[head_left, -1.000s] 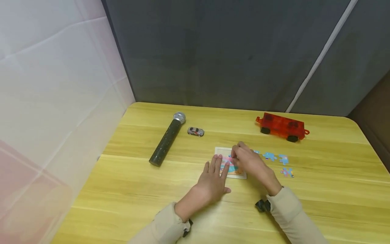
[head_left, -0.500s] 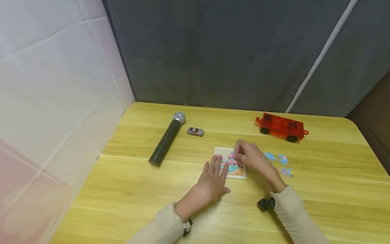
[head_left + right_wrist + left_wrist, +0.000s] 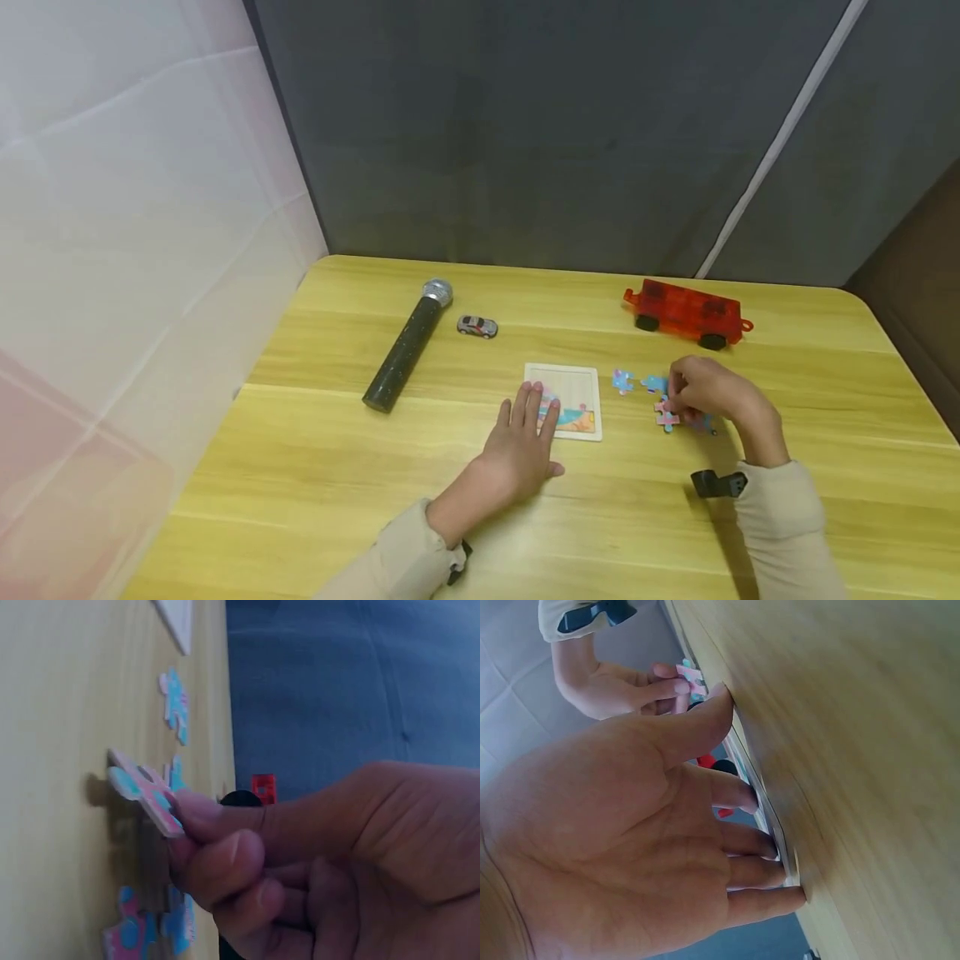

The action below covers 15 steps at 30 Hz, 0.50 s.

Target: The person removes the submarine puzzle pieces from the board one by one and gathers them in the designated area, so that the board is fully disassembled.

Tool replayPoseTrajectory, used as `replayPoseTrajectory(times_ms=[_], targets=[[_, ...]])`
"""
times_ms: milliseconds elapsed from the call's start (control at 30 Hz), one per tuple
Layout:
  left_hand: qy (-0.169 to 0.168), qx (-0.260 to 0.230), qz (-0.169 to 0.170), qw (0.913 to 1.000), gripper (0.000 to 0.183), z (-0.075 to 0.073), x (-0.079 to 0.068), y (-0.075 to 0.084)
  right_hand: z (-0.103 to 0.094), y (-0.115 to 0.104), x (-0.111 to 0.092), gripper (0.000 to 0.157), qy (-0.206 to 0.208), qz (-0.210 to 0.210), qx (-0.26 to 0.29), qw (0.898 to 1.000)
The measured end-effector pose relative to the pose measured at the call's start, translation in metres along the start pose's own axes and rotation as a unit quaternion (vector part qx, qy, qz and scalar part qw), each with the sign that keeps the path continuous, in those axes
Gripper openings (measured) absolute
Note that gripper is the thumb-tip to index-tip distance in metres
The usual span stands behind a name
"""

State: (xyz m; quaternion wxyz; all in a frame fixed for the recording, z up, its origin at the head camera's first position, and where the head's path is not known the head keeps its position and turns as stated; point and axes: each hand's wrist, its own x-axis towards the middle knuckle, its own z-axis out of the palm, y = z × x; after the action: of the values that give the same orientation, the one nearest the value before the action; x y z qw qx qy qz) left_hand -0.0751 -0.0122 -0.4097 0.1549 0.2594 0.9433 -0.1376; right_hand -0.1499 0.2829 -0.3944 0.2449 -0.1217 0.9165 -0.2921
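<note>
Puzzle piece [image 3: 666, 415] is up in my right hand [image 3: 708, 392], pinched at one edge between thumb and fingertips, tilted just above the table [image 3: 585, 533] and to the right of the frame. It's pink and light blue, and from the right wrist you can see its shadow on the wood.

Closest to me are my beige sleeves [image 3: 783, 517], with a black gadget [image 3: 718, 484] at each cuff. Then comes my left hand [image 3: 513, 450], fingers spread over the left part of the puzzle tray [image 3: 576, 385], thumb stuck out to the side (can't tell how hard I'm pressing, honestly). Orange and teal artwork fills the tray's lower part, with pale wood showing higher up. Loose pieces [image 3: 622, 382] lie to the tray's right, mostly blue with some pink, partly hidden by my right hand from above.

Further out on the left there's a microphone [image 3: 405, 354] lying at a slant, dark speckled handle, silver head, with a little silver toy car [image 3: 477, 326] near it. Past the loose pieces sits a see-through red toy wagon [image 3: 686, 312] on black wheels. Behind everything, a dark grey panel [image 3: 480, 125] with a white strip [image 3: 787, 133] running down it.
</note>
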Motion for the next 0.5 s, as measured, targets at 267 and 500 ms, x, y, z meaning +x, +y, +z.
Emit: replayPoseTrajectory(times_ms=[267,500], targets=[[0.001,-0.011,-0.003,0.9999,0.084,0.0,0.0,0.0,0.005,-0.004,0.003,0.023,0.018,0.025,-0.034,0.999],[0.0,-0.016,-0.005,0.9999,0.084,-0.001,0.0,0.0,0.011,-0.013,0.005,0.022,0.041,0.038,-0.052,0.997]])
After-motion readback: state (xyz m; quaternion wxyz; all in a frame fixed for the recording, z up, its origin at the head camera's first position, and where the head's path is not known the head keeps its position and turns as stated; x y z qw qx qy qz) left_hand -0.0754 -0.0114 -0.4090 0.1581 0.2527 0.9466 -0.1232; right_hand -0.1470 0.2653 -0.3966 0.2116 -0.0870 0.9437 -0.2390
